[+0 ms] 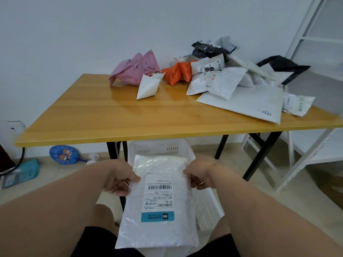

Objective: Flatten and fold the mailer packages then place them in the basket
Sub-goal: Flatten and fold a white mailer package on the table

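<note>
- Mailer package [159, 204], white bubble-lined plastic with a printed label, hangs between your knees, directly over the white basket [161, 148] on the floor under the table [115, 115].
- Your left hand [118, 179] pinches its left edge near the top, thumb on the label side; your right hand [200, 179] pinches the right edge at the same height. Both hands are closed on the mailer, neither slack.
- It looks light and limp: the lower half droops freely, so expect it to flop and spring back open where folded.
- The film is glossy and probably slippery. Judge your hold by the padded edges, not the smooth label face.
- To fold it, I would press a crease flat against your lap or the table, since it likely will not hold a fold in the air.
- Another pale mailer [159, 162] seems to lie in the basket already.
- On the table wait more: a pink one [133, 69], an orange one [176, 72], a large white flat one [246, 102] and a crumpled heap [219, 58] behind.
</note>
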The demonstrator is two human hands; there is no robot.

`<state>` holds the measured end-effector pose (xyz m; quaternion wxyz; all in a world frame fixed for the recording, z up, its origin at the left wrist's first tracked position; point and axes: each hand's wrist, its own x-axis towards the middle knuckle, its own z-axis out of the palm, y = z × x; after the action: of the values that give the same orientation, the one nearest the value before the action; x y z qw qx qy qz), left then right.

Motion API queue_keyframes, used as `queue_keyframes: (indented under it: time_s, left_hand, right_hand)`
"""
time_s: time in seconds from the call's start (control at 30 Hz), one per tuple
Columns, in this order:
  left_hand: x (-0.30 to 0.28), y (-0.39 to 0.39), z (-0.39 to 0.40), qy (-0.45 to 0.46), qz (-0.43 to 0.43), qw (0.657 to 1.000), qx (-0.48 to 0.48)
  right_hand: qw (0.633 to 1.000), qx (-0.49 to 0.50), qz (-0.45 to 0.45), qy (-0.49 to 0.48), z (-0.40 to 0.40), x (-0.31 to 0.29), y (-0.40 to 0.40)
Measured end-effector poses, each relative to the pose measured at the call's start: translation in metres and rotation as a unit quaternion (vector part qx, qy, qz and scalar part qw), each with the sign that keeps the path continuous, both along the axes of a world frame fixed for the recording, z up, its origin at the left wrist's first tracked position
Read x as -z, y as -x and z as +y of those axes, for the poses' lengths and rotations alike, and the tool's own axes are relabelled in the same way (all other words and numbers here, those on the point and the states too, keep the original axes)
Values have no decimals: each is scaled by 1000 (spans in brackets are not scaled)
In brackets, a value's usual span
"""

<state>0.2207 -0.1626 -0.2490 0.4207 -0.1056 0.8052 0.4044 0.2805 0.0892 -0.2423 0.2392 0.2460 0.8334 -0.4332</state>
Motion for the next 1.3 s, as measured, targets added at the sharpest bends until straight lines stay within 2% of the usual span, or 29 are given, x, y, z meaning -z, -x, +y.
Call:
queue_keyframes:
  time_s: [0.33,0.47,0.57,0.63,0.83,1.0,1.1,1.2,1.3]
  left_hand:
    - [90,43,30,-4,15,991,-135]
    - [124,70,39,29,18,988,-152]
    - [144,88,48,81,46,989,-111]
    - [156,94,53,103,25,991,-84]
    - [192,108,60,99,-3,995,-15]
    - [197,124,67,73,3,997,-24]
    - [194,141,67,9,-4,997,-72]
    - [190,146,62,-11,-16,995,-98]
    - [184,142,58,-39,-25,996,-81]
  right_hand:
    - [988,69,-93,97,6,89,38]
    - [990,55,-106,74,2,127,69]
    - [993,46,-102,26,-1,149,91]
    - [994,46,-102,3,-3,161,102]
    - [992,-15,-117,-43,-8,194,117]
    - [994,-4,-95,-54,-10,200,140]
    - [996,-3,-72,-43,-12,196,157]
    - [999,33,-18,-28,-15,190,170]
    - [998,-6,37,-44,-15,187,176]
